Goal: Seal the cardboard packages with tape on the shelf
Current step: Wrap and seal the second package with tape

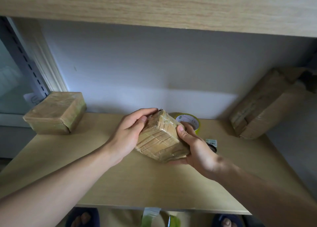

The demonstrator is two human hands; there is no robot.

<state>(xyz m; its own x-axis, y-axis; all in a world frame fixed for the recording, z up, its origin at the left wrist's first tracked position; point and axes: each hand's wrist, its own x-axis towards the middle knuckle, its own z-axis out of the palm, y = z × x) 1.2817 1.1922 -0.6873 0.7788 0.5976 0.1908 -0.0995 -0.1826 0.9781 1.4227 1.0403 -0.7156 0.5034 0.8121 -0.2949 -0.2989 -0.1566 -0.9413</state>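
Both hands, left point(127, 132) and right point(193, 146), grip the box point(161, 137) at frame center, just above the shelf point(120, 180). It looks fully taped, like the box at left point(54, 113); the right box point(264, 103) seems unsealed. Held box's long axis runs lower-left to upper-right, tilted.

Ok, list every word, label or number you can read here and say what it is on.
Nothing here can be read.
Tape roll: printed white label inside the core, too blurred to read.
Small packet on the shelf beside the right hand: print too small to read.
Held package: no print visible.
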